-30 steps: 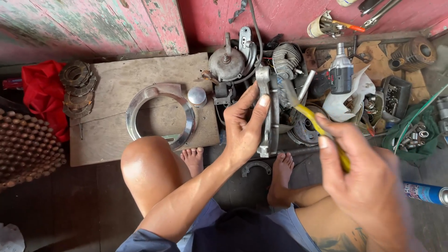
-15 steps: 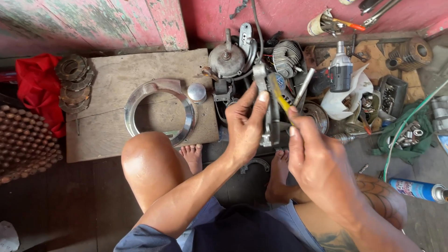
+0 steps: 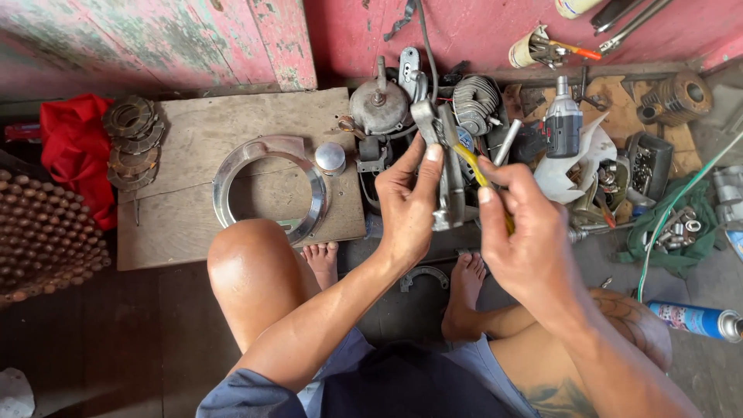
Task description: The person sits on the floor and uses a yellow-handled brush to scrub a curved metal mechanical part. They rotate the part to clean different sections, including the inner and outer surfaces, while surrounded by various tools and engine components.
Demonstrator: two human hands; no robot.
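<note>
My left hand [image 3: 409,203] grips a long grey metal engine part [image 3: 445,166], holding it upright above my feet. My right hand [image 3: 520,240] holds a yellow-handled brush [image 3: 481,179], whose tip rests against the upper end of that metal part. Both hands are close together, just in front of a heap of engine parts.
A wooden board [image 3: 193,209] on the left carries a shiny metal ring [image 3: 267,190], a small silver cap [image 3: 330,157] and stacked clutch discs [image 3: 131,143]. Red cloth [image 3: 73,155] lies far left. A cordless drill [image 3: 563,124], a box of bolts [image 3: 648,162] and a blue spray can [image 3: 696,320] lie right.
My right hand has come in from the lower right to the metal part, bringing the brush tip onto its top. The left hand has tilted the part slightly.
</note>
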